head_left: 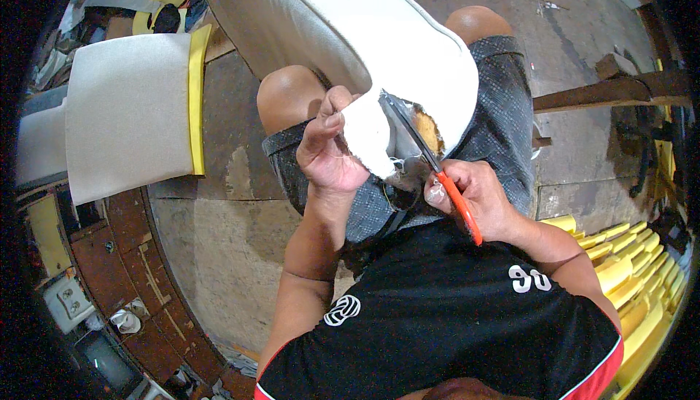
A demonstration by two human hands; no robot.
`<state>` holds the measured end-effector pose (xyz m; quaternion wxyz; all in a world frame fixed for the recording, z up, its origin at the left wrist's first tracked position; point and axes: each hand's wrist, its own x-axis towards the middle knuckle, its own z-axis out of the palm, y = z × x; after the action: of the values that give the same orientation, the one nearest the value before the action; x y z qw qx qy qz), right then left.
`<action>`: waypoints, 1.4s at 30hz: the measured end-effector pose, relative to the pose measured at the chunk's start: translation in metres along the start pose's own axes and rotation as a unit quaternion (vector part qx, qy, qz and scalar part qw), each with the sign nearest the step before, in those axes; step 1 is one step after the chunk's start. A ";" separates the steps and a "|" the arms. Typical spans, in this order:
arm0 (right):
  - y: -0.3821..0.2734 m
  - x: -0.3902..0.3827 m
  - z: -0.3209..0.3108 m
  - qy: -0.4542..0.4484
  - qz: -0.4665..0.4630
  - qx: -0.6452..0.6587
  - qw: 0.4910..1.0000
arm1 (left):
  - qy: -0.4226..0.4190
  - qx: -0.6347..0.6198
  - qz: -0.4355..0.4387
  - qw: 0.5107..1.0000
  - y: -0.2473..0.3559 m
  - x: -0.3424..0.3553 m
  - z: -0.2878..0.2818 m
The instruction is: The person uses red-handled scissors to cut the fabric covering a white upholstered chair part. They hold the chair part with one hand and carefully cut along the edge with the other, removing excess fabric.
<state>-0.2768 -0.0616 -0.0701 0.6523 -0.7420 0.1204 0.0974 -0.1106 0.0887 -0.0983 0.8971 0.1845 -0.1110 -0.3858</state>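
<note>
The concrete floor point(219, 247) fills most of the frame, worn and patched, and across the person's knees at upper centre lies the largest piece, a white upholstered seat cushion point(328, 21) with a piped edge, its near corner turned toward the lap at the middle of the picture. At the upper left a second cushion panel point(127, 112), grey fabric over yellow foam, rests on the floor, and a stack of yellow foam strips point(634, 269) sits at the lower right. On the seat cushion most of the cover looks pulled tight and finished, but at the near corner yellow-brown foam shows through a gap and a loose flap of white fabric point(368, 137) hangs free with a frayed edge, so the trimming there seems only partly done. The left hand point(328, 148) pinches that flap between thumb and fingers, closed firmly on the cloth. The right hand point(477, 203) is wrapped around the orange handles of the scissors point(430, 163), whose blades stand slightly apart against the fabric edge
</note>
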 end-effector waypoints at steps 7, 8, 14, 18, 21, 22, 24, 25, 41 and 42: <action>-0.006 -0.005 -0.002 -0.004 0.000 0.041 0.999 | 0.006 0.174 0.071 0.982 -0.001 -0.002 0.004; -0.007 -0.006 -0.005 -0.004 0.006 0.042 0.999 | 0.004 0.235 0.099 0.967 -0.002 -0.002 0.003; -0.004 -0.007 -0.006 0.010 0.010 0.007 1.000 | 0.098 0.436 0.133 0.884 -0.007 -0.004 0.024; -0.010 -0.006 -0.002 0.007 0.014 0.070 0.997 | 0.062 0.542 0.167 0.821 -0.007 -0.005 0.018; -0.015 -0.005 0.000 0.021 -0.005 0.094 0.995 | 0.081 0.526 0.169 0.829 -0.011 -0.007 0.017; -0.016 -0.005 -0.001 0.018 -0.006 0.078 0.997 | 0.073 0.527 0.180 0.828 -0.012 -0.006 0.017; -0.016 -0.005 -0.003 0.014 -0.009 0.046 0.999 | 0.058 0.527 0.202 0.823 -0.012 -0.002 0.018; -0.015 -0.005 -0.003 0.013 -0.009 0.042 0.999 | 0.055 0.524 0.202 0.826 -0.012 -0.002 0.018; -0.010 -0.007 -0.003 0.015 0.021 -0.038 0.999 | 0.103 0.426 0.176 0.881 -0.013 -0.003 0.018; -0.008 -0.008 -0.003 0.016 0.024 -0.035 0.999 | 0.105 0.422 0.175 0.883 -0.013 -0.003 0.020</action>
<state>-0.2815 -0.0635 -0.0596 0.6216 -0.7626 0.1448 0.1055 -0.1275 0.0776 -0.0862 0.7937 0.5627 -0.1989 -0.1174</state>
